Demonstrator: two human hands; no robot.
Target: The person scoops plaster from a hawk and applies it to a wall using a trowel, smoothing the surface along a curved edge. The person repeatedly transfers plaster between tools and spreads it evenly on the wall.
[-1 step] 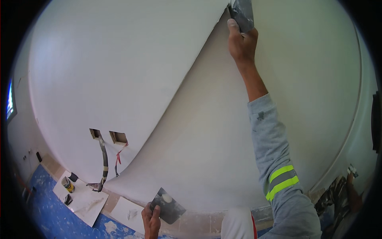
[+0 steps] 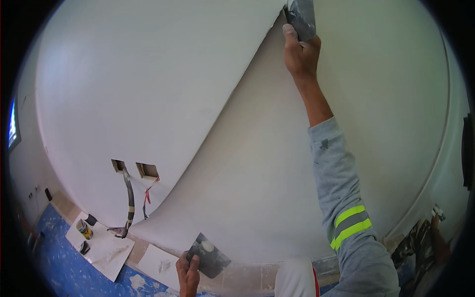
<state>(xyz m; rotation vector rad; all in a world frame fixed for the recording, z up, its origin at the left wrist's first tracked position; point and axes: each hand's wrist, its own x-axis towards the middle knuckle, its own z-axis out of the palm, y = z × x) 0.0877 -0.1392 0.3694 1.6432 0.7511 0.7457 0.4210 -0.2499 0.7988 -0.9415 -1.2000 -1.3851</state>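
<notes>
High at the top of the view, my right hand [image 2: 303, 55] is closed around a grey putty knife [image 2: 302, 19] smeared with white filler. Its blade lies against the wall by the upper end of a slanting edge. Low down, my left hand [image 2: 188, 274] grips a second, wide putty knife [image 2: 210, 257], which carries a small dab of white filler on its dark blade. This one is held apart from the wall, above the floor. The white wall [image 2: 133, 89] meets a shaded wall face [image 2: 247, 163] along that edge.
Two square box cutouts [image 2: 147, 171] sit low in the wall, with a thick cable [image 2: 129, 198] and red wires [image 2: 147, 196] hanging out. White boards [image 2: 106, 257] and a can [image 2: 84, 229] lie on blue floor covering [image 2: 54, 257]. Another person [image 2: 425, 247] works at the right.
</notes>
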